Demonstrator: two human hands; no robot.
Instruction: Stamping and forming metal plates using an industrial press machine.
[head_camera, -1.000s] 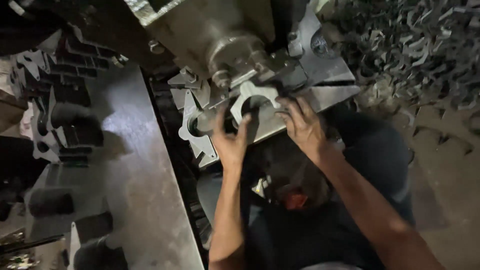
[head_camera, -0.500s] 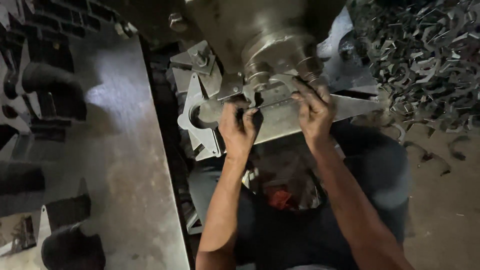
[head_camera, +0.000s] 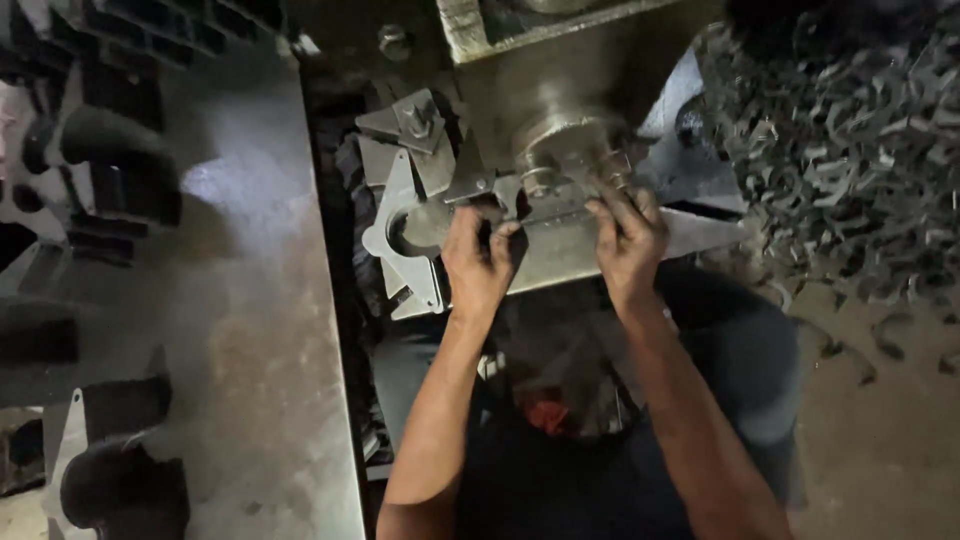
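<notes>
Head view: we are pressing both hands, left hand (head_camera: 480, 262) and right hand (head_camera: 628, 240), closed on the stiff, heavy-looking steel plate (head_camera: 560, 255) under the press die (head_camera: 565, 150), gripping its near edge.

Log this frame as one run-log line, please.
left hand: on flat metal piece | right hand: same piece, under press head | scrap pile: right
</notes>
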